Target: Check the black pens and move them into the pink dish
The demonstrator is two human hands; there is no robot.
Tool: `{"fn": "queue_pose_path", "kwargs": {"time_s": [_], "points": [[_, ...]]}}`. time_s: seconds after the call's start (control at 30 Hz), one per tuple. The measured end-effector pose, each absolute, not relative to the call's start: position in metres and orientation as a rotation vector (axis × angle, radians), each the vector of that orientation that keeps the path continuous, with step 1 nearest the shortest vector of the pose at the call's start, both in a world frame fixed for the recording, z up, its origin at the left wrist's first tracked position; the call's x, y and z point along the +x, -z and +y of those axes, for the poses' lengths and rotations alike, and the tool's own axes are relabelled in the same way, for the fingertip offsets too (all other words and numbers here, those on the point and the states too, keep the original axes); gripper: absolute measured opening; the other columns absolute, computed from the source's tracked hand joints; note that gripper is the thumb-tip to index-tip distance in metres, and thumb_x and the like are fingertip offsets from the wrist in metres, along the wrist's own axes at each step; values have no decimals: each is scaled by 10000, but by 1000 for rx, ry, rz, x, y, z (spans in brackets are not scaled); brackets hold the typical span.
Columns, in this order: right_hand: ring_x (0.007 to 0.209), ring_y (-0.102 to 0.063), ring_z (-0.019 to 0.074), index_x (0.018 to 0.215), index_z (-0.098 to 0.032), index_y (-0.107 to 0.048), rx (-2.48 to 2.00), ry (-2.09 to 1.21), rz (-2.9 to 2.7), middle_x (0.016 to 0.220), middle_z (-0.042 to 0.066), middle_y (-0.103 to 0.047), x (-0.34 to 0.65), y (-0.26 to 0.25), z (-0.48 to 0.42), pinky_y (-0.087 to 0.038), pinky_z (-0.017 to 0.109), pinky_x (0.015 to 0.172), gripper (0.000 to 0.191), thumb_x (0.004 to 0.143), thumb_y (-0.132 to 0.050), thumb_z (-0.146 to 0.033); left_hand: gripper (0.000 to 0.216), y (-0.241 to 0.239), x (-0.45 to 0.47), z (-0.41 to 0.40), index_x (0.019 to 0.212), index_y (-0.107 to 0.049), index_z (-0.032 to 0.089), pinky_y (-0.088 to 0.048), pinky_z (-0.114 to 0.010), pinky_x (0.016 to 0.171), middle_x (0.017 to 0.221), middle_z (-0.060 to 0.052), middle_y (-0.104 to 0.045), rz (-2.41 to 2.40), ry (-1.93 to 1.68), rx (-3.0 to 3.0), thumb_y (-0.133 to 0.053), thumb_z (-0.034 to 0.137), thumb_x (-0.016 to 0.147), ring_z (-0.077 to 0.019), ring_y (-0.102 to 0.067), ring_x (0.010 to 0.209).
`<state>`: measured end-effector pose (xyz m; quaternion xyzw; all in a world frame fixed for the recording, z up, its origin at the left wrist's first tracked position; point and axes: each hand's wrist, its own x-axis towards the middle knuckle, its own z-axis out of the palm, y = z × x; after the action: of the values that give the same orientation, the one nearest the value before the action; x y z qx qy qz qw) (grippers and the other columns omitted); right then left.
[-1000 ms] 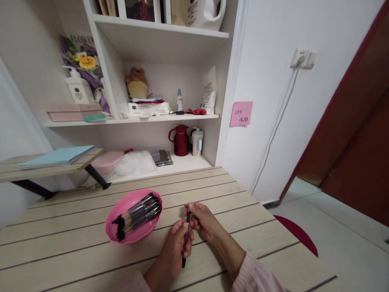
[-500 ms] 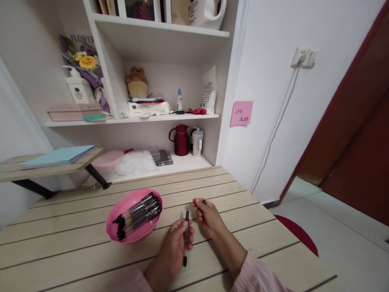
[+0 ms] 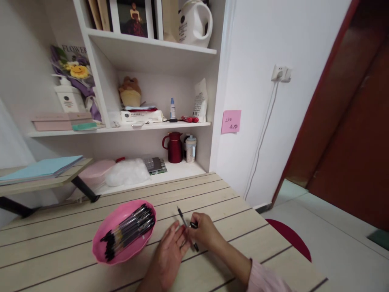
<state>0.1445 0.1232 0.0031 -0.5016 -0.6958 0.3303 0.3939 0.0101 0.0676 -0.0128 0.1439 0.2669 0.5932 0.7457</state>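
Observation:
A slim black pen (image 3: 182,216) slants across the space between my hands, its bare writing tip pointing up and away. My right hand (image 3: 205,233) is closed, with a black pen cap (image 3: 193,225) sticking out at its top and its fingertips pinching the pen. Palm up, my left hand (image 3: 170,251) lies with its fingers stretched out, fingertips close beside the pen; whether they touch it I cannot tell. To the left, a pink bowl (image 3: 100,245) contains a bundle of several capped black pens (image 3: 130,231).
The striped wooden table (image 3: 170,190) lies under my hands. A small raised shelf (image 3: 75,168) with blue paper (image 3: 42,168) stands at left. Behind are a red jug (image 3: 175,148), a cup (image 3: 191,149) and a white plastic bag (image 3: 127,172). A red stool (image 3: 288,237) stands at right.
My left hand has let go of the pen and opened its fingers. My right hand has come in to the pen, which now leans the other way. The view has shifted slightly.

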Motion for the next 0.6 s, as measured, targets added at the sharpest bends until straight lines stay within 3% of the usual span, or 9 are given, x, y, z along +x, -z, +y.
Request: {"fn": "queue_pose_path", "kwargs": {"time_s": [0.17,0.33,0.6], "points": [[573,-478,120,542,-177,-506,-1719,-332,-1886,583,4,-573,214,-18,187,-267,217,500,85,580,-574,-141,279,20,5,71,983,-632,170,-337,-445,960,1099,-139,-628,622,-1224,355,-606,296,735,-274,-544,1083],[717,-557,180,674,-147,-596,-1912,-206,-1838,788,106,-648,265,-11,233,-277,235,535,94,621,-546,-88,226,20,7,75,837,-675,172,-375,-404,911,915,-104,-694,688,-1180,338,-702,279,640,-253,-615,943],[830,-581,200,795,-144,-638,-2027,-168,-1869,898,126,-664,275,7,275,-310,240,574,163,658,-556,-114,228,27,3,82,755,-690,189,-432,-373,823,824,-76,-714,711,-1133,317,-772,266,556,-221,-653,791]]}}
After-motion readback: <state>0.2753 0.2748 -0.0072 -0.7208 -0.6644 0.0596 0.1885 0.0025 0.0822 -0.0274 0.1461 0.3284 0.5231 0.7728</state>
